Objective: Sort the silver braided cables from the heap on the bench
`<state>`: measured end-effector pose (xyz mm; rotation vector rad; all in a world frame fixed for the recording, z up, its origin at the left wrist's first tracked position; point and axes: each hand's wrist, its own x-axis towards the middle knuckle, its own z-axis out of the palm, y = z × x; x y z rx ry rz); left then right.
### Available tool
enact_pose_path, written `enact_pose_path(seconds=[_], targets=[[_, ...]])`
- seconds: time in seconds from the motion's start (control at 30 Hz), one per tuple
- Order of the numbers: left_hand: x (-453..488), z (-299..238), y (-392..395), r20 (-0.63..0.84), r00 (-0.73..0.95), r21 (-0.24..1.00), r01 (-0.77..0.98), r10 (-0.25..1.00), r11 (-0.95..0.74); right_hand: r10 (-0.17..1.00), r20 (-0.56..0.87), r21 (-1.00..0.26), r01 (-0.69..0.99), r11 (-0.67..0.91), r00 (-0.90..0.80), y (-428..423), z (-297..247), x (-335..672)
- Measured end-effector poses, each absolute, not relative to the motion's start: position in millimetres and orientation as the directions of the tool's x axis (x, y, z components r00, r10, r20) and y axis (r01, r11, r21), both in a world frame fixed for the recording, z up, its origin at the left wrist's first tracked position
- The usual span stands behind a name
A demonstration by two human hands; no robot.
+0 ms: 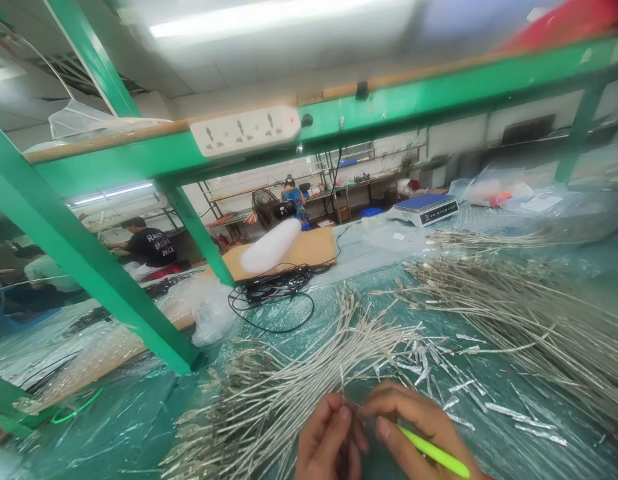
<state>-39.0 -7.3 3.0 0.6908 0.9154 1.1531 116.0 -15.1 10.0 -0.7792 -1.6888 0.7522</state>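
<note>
My left hand [331, 437] is low in the middle of the view, its thumb and fingers pinched on a thin silvery cable [342, 379] whose tip sticks up above them. Close beside it on the right, my right hand [416, 423] is closed, with a bright yellow-green pen-shaped tool [433, 452] lying in its grip. The tool's working end is hidden by the fingers. Behind and left of my hands spreads a pile of silvery braided cables [299, 373]. Strips of crumpled foil [456, 387] are scattered to the right.
A second cable bundle [519, 300] lies at the right. Farther back are a scale [423, 208], coiled black cables [279, 283] and a white roll [271, 245]. A green frame [119, 287] with a power strip [246, 130] crosses the view. People sit beyond it.
</note>
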Motion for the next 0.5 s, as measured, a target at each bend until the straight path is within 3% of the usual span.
enact_pose_path(seconds=[0.13, 0.5], targets=[[-39.9, -4.4, -4.7, -0.184, 0.123, 0.888, -0.405, 0.975, 0.218, 0.84, 0.511, -0.84, 0.1, 0.533, -0.182, -16.2, 19.1, 116.0], [-42.2, -3.0, -5.5, -0.244, 0.174, 0.886, -0.36, 0.954, 0.293, 0.857, 0.48, -0.854, 0.127, 0.505, -0.186, -15.3, 19.5, 117.1]])
